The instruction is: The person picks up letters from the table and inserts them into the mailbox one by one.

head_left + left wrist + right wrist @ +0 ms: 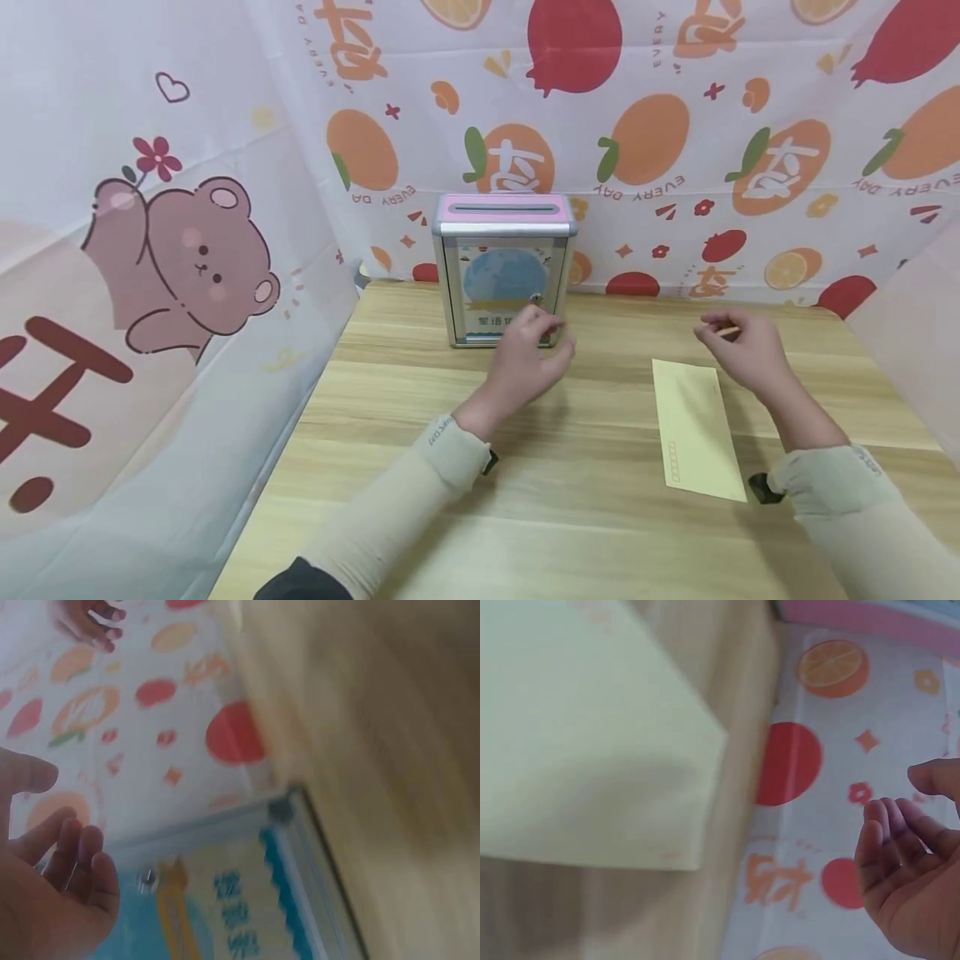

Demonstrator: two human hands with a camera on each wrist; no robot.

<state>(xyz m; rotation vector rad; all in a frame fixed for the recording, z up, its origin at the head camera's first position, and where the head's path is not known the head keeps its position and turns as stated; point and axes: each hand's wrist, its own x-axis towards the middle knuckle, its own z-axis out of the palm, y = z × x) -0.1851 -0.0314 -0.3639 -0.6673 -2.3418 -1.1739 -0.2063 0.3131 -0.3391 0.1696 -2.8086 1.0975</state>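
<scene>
A silver-framed ballot box [502, 267] with a slotted pink top stands upright at the back of the table, a blue picture behind its clear front. Before its lower right part hovers my left hand [528, 354], fingers loosely bent and nothing in them; it hides part of the front. In the left wrist view a small round lock [148, 881] shows on the box, near the fingertips. To the right, a pale yellow envelope [697, 429] lies flat on the wood. My right hand [746, 346] is raised just past its far end, and its loosely bent fingers hold nothing in the right wrist view.
The wooden table [390, 400] ends at a fruit-print cloth [675, 225] hanging behind the box. On the left hangs another cloth with a bear drawing [198, 258]. A dark strap piece [765, 488] sits under the right sleeve.
</scene>
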